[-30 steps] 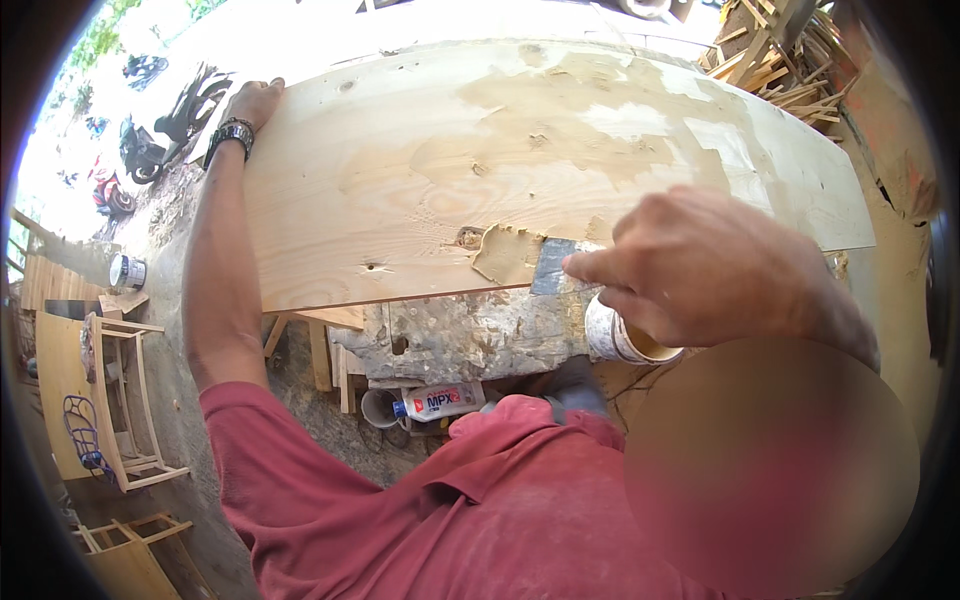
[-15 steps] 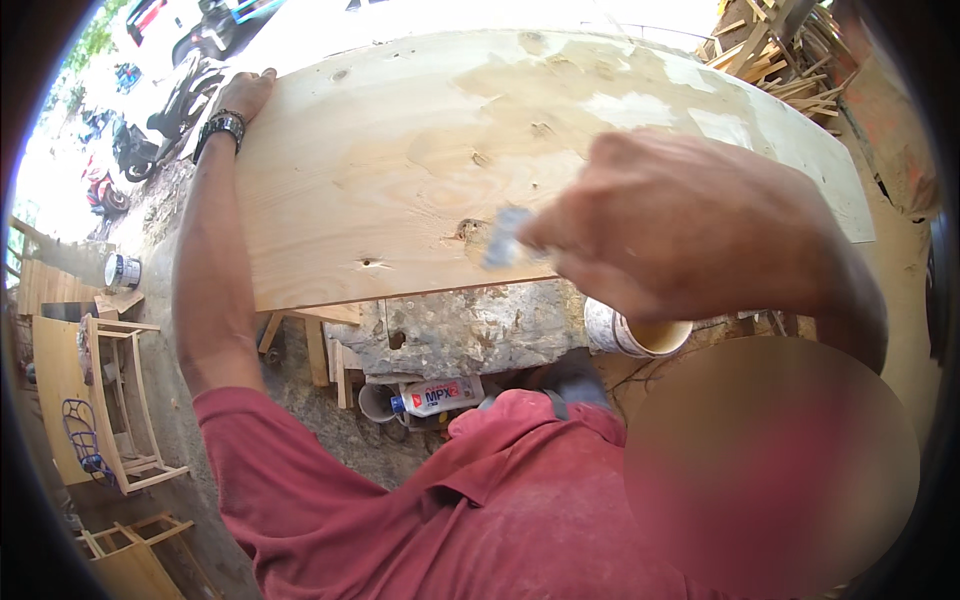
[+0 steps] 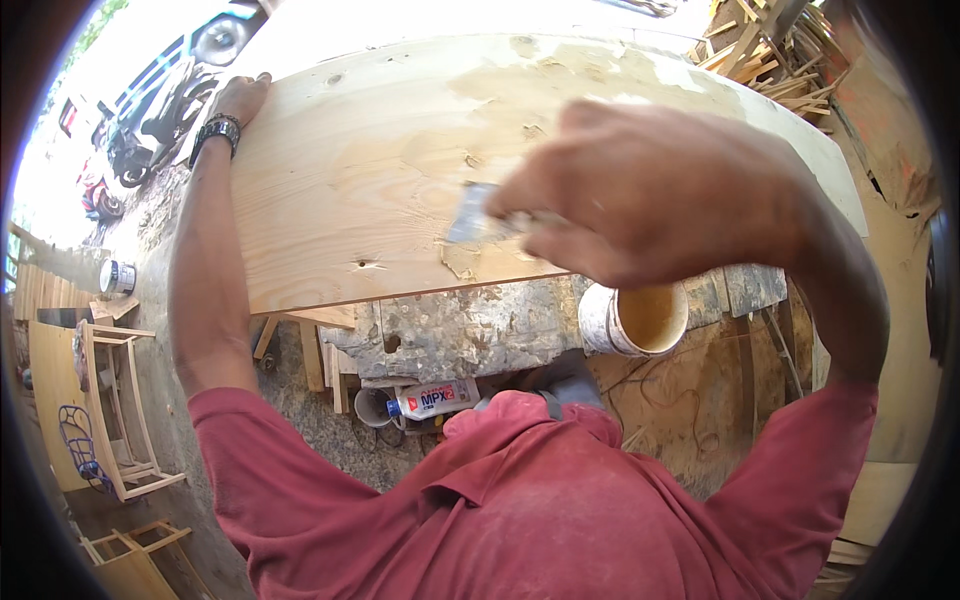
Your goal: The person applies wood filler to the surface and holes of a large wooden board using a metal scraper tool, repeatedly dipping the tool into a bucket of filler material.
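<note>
A broad pale wooden board (image 3: 330, 190) lies across the work surface, with knots and smeared beige filler patches over its right and far parts. My left hand (image 3: 242, 100) grips its far left corner, fingers closed over the edge. In my right hand (image 3: 650, 195), slightly blurred, is a putty knife (image 3: 470, 213). Its flat grey blade meets the board near the front edge, just above a fresh smear of filler (image 3: 459, 263). To the left of that smear a small knot hole (image 3: 366, 265) shows bare. The knife's handle is mostly hidden by my fingers.
A white bucket (image 3: 598, 320) with yellowish contents stands on the stained worktop (image 3: 470, 335), close below my right hand. Under the worktop edge sits a white bottle (image 3: 437, 398). Wooden frames (image 3: 125, 410) stand at left; scrap wood (image 3: 770, 60) is piled far right.
My right hand has moved the putty knife left and a little away from me. Filler now covers the dark knot near the front edge. My left hand keeps its hold on the corner.
</note>
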A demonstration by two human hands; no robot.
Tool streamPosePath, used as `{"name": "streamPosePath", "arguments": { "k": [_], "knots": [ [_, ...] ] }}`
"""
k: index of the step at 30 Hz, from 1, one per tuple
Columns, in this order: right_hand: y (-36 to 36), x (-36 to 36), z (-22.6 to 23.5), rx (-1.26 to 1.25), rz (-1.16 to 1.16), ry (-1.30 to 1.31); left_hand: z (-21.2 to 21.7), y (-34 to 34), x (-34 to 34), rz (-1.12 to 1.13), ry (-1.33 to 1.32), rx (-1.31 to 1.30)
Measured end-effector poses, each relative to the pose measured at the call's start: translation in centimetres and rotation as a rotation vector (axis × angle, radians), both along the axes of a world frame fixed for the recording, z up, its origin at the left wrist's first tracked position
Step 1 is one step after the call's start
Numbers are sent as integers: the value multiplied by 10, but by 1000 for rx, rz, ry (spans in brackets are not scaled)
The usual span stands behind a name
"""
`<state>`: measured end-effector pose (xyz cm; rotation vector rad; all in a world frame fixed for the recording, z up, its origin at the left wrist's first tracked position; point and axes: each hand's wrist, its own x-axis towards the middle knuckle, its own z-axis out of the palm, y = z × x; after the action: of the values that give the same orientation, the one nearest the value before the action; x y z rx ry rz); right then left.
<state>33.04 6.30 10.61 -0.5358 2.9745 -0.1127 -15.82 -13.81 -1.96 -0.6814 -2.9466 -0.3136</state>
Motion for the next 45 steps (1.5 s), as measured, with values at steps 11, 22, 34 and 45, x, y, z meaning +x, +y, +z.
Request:
{"name": "streamPosePath", "arguments": {
  "k": [11, 22, 34, 45],
  "knots": [
    [-12, 6, 27, 282, -174, -379, 11, 9, 26, -53, 21, -17],
    [20, 61, 26, 193, -317, -375, -14, 4, -48, -238, 290, -312],
    [114, 222, -142, -499, -950, -519, -47, 13, -133, -371, 366, -526],
    [189, 171, -460, 115, -760, -876, -54, -52, -165, -440, 458, -433]
  ]
}}
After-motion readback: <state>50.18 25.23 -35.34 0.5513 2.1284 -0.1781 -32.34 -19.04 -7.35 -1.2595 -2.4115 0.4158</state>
